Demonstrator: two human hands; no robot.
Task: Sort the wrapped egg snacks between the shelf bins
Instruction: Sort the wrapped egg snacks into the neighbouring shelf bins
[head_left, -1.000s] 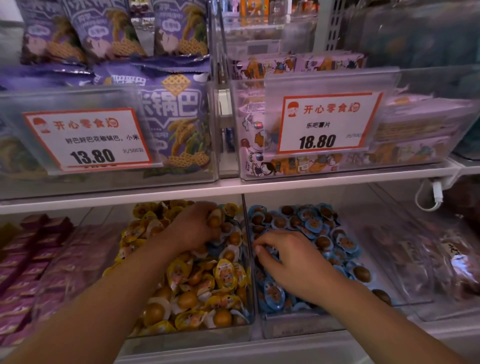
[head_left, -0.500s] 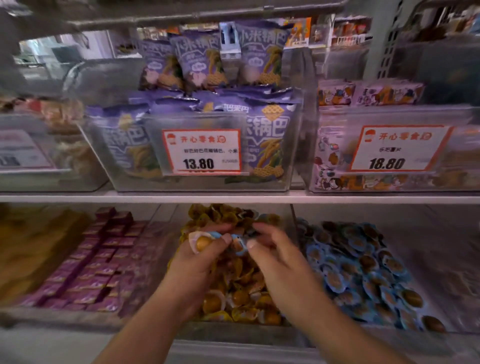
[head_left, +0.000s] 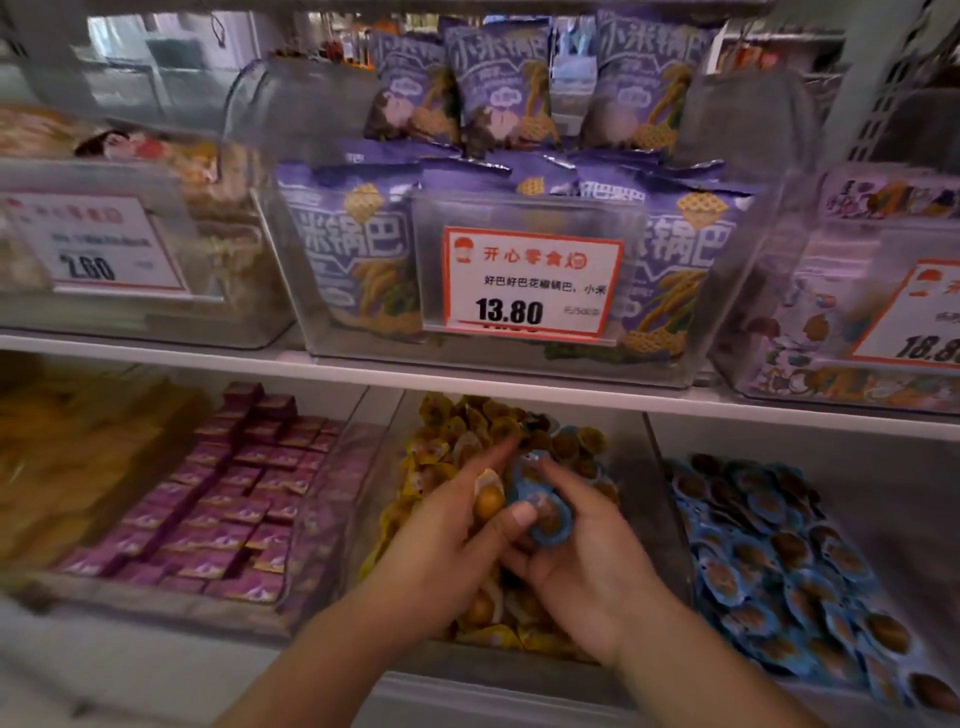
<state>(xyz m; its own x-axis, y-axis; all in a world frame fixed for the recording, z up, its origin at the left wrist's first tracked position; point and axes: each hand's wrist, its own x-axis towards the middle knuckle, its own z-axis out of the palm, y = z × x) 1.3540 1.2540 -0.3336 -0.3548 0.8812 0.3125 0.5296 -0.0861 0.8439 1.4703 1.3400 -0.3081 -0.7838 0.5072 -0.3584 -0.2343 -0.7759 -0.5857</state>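
Both my hands meet above the clear bin of yellow-wrapped egg snacks (head_left: 470, 426) on the lower shelf. My left hand (head_left: 441, 551) pinches a yellow-wrapped egg (head_left: 488, 501) between thumb and fingers. My right hand (head_left: 587, 561) touches it from the right and holds blue-wrapped egg snacks (head_left: 545, 514). To the right, another clear bin is full of blue-wrapped egg snacks (head_left: 769, 561). The picture is motion-blurred.
Left of the yellow bin is a bin of small purple packets (head_left: 228, 499). The white shelf edge (head_left: 467, 379) runs just above my hands. Over it stand bins of purple snack bags (head_left: 493, 104) with the 13.80 price tag (head_left: 530, 286).
My right hand left the blue bin and came left over the yellow bin. My left hand lifted out a yellow egg. The two hands now touch. The view swung left.
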